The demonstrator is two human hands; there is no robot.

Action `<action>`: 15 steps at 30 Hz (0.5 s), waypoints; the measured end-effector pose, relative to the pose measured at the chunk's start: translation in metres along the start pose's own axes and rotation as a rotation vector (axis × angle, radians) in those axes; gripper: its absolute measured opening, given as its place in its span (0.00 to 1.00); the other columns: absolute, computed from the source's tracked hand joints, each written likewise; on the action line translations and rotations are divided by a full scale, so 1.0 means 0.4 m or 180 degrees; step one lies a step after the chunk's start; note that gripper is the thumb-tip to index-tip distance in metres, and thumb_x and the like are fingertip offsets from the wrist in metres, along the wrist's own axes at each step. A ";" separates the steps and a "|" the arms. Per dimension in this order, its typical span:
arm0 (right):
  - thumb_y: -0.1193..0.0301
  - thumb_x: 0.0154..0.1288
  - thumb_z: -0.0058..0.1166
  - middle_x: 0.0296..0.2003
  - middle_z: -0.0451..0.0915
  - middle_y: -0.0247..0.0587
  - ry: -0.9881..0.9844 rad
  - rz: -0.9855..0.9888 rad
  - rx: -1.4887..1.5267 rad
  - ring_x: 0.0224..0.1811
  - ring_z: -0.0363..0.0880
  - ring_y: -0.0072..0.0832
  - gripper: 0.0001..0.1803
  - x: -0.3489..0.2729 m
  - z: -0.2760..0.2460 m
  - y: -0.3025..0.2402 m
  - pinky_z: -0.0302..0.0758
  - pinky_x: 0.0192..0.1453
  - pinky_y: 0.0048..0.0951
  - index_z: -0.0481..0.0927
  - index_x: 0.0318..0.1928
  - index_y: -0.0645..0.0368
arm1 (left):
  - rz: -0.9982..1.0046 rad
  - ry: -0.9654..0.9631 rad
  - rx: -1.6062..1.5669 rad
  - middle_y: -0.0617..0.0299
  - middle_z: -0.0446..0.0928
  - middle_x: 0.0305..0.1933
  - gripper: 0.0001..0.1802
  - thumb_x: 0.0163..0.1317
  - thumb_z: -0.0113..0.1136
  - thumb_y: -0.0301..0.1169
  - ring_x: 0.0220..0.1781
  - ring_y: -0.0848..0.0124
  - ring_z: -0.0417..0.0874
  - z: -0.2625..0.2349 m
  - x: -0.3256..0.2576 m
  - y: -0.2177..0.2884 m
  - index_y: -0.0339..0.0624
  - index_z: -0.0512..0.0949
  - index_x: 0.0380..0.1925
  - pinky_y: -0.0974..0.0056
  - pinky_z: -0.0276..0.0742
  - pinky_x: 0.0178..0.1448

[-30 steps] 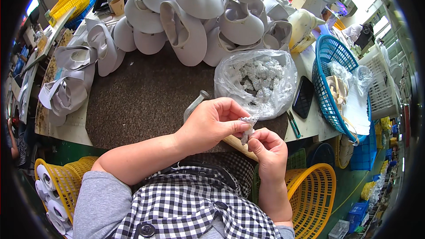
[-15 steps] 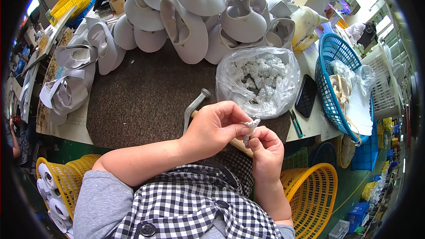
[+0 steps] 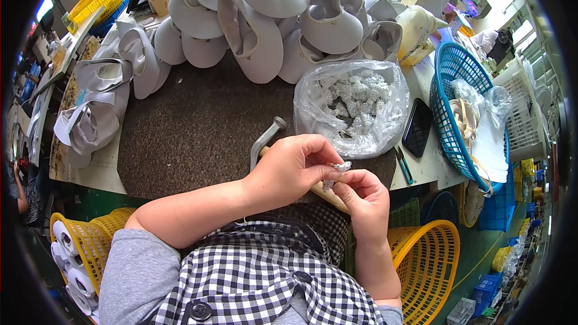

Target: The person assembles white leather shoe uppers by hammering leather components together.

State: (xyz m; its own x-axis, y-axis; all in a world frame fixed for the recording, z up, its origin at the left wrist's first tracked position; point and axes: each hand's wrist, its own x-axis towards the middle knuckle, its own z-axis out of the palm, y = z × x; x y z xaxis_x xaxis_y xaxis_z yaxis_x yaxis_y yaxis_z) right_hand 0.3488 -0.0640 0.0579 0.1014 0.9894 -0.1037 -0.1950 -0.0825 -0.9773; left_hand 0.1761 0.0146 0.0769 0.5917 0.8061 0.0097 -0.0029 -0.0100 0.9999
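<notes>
Both the left hand (image 3: 289,171) and the right hand (image 3: 364,195) pinch one small silvery piece (image 3: 337,168) between closed fingers at the tabletop's (image 3: 192,138) near edge, while the plastic bag (image 3: 352,108) beyond looks mostly full, so much seems left.

Crowded workshop, brown-matted counter (image 3: 180,138) heaped with white visor caps (image 3: 265,18), green floor (image 3: 481,253), yellow baskets (image 3: 427,265) below, blue basket (image 3: 451,114) at right, daylight from upper right

Small silvery ornament (image 3: 336,171) — glittery, crumpled-looking — pinched between both hands' fingertips.
</notes>
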 end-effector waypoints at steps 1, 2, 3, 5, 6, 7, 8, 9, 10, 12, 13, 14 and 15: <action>0.77 0.62 0.62 0.37 0.82 0.36 0.0002 0.0000 -0.0001 0.38 0.79 0.18 0.08 -0.001 -0.003 -0.005 0.76 0.46 0.20 0.79 0.40 0.65 | 0.0000 -0.0002 -0.0001 0.60 0.82 0.38 0.10 0.61 0.65 0.25 0.41 0.76 0.83 0.003 0.000 -0.002 0.33 0.77 0.40 0.70 0.80 0.48; 0.78 0.62 0.62 0.37 0.83 0.37 -0.0086 -0.0015 -0.0152 0.38 0.79 0.18 0.08 -0.002 -0.007 -0.009 0.77 0.45 0.20 0.79 0.40 0.65 | -0.0172 0.0045 -0.0288 0.60 0.82 0.38 0.10 0.61 0.65 0.25 0.41 0.76 0.83 0.007 0.001 -0.004 0.33 0.78 0.40 0.70 0.80 0.47; 0.78 0.62 0.62 0.37 0.83 0.37 -0.0174 -0.0030 -0.0304 0.37 0.80 0.19 0.08 -0.002 -0.011 -0.012 0.77 0.45 0.20 0.78 0.40 0.65 | -0.0346 0.0093 -0.0576 0.60 0.82 0.37 0.09 0.62 0.65 0.26 0.41 0.76 0.83 0.010 0.001 -0.007 0.34 0.78 0.40 0.70 0.80 0.47; 0.77 0.62 0.62 0.35 0.83 0.37 -0.0274 0.0118 -0.0135 0.35 0.80 0.20 0.07 0.003 -0.022 -0.012 0.77 0.43 0.20 0.78 0.39 0.64 | -0.0538 -0.0050 -0.0818 0.61 0.82 0.37 0.09 0.62 0.64 0.27 0.41 0.76 0.82 0.004 0.001 -0.027 0.34 0.78 0.40 0.70 0.80 0.46; 0.77 0.62 0.61 0.34 0.82 0.37 -0.0375 0.0268 0.0031 0.33 0.80 0.20 0.06 0.005 -0.025 -0.009 0.77 0.42 0.20 0.77 0.38 0.63 | -0.0731 -0.0189 -0.1062 0.61 0.82 0.37 0.10 0.63 0.64 0.28 0.40 0.76 0.82 0.002 0.000 -0.035 0.34 0.78 0.40 0.70 0.79 0.46; 0.77 0.62 0.61 0.34 0.82 0.37 -0.0378 0.0267 0.0031 0.33 0.80 0.20 0.06 0.006 -0.027 -0.003 0.77 0.42 0.20 0.77 0.38 0.63 | -0.0730 -0.0187 -0.1061 0.61 0.82 0.37 0.10 0.63 0.64 0.28 0.40 0.76 0.82 0.004 -0.002 -0.040 0.34 0.78 0.40 0.70 0.79 0.46; 0.76 0.62 0.62 0.33 0.82 0.36 -0.0436 0.0444 0.0386 0.33 0.80 0.20 0.06 0.006 -0.029 0.006 0.77 0.42 0.21 0.77 0.37 0.63 | -0.0655 -0.0175 -0.1189 0.62 0.81 0.36 0.09 0.63 0.64 0.28 0.39 0.77 0.81 0.008 -0.007 -0.044 0.35 0.78 0.39 0.70 0.79 0.44; 0.75 0.62 0.62 0.33 0.82 0.35 -0.0495 0.0620 0.0742 0.33 0.79 0.20 0.07 0.005 -0.030 0.013 0.77 0.42 0.22 0.77 0.37 0.62 | -0.0580 -0.0162 -0.1315 0.62 0.81 0.36 0.08 0.63 0.63 0.29 0.38 0.77 0.81 0.012 -0.012 -0.046 0.35 0.77 0.38 0.70 0.78 0.43; 0.75 0.62 0.62 0.33 0.82 0.35 -0.0497 0.0619 0.0745 0.33 0.79 0.20 0.07 0.006 -0.028 0.022 0.77 0.42 0.22 0.77 0.37 0.62 | -0.0580 -0.0161 -0.1312 0.62 0.81 0.36 0.08 0.63 0.63 0.29 0.38 0.77 0.81 0.015 -0.015 -0.047 0.35 0.77 0.38 0.70 0.78 0.43; 0.76 0.63 0.61 0.37 0.81 0.35 -0.0532 0.0298 0.1164 0.40 0.78 0.19 0.05 0.005 -0.013 0.037 0.74 0.50 0.23 0.78 0.37 0.61 | -0.0578 0.0008 -0.1438 0.63 0.80 0.35 0.07 0.64 0.63 0.28 0.36 0.78 0.79 0.020 -0.022 -0.048 0.36 0.77 0.37 0.71 0.77 0.42; 0.76 0.63 0.61 0.37 0.81 0.35 -0.0539 0.0298 0.1167 0.40 0.78 0.19 0.05 0.003 -0.004 0.040 0.74 0.50 0.23 0.78 0.37 0.61 | -0.0577 0.0014 -0.1433 0.63 0.80 0.35 0.07 0.64 0.63 0.28 0.36 0.78 0.79 0.026 -0.027 -0.050 0.36 0.77 0.37 0.71 0.77 0.42; 0.76 0.63 0.61 0.38 0.80 0.34 -0.0402 0.0295 0.1176 0.41 0.76 0.19 0.05 0.000 0.006 0.041 0.73 0.51 0.23 0.78 0.37 0.61 | -0.0428 0.0212 -0.1333 0.64 0.79 0.34 0.06 0.64 0.62 0.27 0.36 0.79 0.78 0.033 -0.031 -0.055 0.36 0.76 0.36 0.71 0.77 0.42; 0.76 0.63 0.61 0.38 0.80 0.33 -0.0263 0.0292 0.1185 0.42 0.75 0.19 0.05 -0.003 0.016 0.041 0.71 0.52 0.23 0.78 0.36 0.60 | -0.0279 0.0409 -0.1231 0.65 0.79 0.34 0.05 0.65 0.61 0.27 0.36 0.79 0.78 0.041 -0.035 -0.060 0.37 0.76 0.36 0.71 0.76 0.43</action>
State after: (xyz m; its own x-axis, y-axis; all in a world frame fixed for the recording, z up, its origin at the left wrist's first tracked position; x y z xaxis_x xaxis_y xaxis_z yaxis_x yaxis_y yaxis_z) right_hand 0.3394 -0.0656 0.0433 -0.0090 0.9875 -0.1575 -0.5416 -0.1372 -0.8294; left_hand 0.1812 -0.0063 0.0528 0.4979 0.8615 -0.0996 -0.2740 0.2652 0.9245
